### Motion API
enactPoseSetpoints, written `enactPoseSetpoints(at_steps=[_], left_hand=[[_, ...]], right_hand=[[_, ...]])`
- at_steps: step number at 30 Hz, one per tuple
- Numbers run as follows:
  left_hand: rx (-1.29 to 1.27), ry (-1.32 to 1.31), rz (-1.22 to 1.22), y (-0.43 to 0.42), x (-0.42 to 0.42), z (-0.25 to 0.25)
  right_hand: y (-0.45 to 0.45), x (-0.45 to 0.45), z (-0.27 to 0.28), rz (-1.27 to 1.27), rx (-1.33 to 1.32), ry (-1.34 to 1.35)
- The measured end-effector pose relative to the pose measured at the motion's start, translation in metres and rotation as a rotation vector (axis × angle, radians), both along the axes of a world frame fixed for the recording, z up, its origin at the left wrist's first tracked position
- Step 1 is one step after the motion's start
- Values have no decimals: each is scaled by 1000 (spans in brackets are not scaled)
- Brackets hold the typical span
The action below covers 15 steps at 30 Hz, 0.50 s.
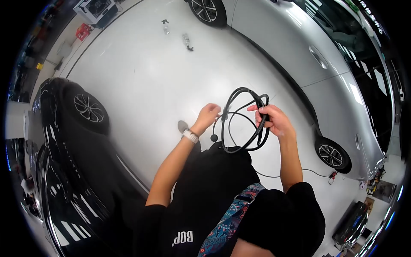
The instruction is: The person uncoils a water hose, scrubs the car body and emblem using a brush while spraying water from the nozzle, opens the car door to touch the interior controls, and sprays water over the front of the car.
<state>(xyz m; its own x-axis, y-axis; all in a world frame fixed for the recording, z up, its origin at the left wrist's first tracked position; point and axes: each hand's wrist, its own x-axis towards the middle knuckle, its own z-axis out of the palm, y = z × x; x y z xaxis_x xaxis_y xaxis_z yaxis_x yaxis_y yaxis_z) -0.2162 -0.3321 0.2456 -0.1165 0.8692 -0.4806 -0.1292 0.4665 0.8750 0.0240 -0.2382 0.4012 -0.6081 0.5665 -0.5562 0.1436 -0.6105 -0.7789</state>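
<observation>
A black cable (224, 136) hangs in several loose loops in front of my body. My right hand (274, 120) is closed around the gathered loops at their right side, the index finger pointing left. My left hand (207, 116), with a white watch (190, 135) on its wrist, is at the left edge of the coil. Its fingers are curled against a strand there; the fingertips and a dark piece beside them are blurred. Below the left hand, a black ball (213, 138) sits on the cable.
A silver car (282, 47) stands to the right, a black car (72, 150) to the left. Two spray bottles (166, 28) (186, 40) lie on the pale floor ahead. A thin cord (308, 171) runs rightward along the floor to a red-and-black piece (332, 175).
</observation>
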Motion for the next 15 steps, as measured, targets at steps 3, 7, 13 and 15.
enactPoseSetpoints(at_steps=[3,7,13,15], left_hand=[[113,198,-16,66,-52,-47],[115,120,-381,140,-146,-28],[251,324,-427,220,-256,21],[298,334,-314,257,-298,32]], right_hand=[[2,-57,16,3,-31,-13],[34,-140,21,-12,4,50],[82,-224,16,-45,-48,112],[100,-253,-2,-154,-35,144]])
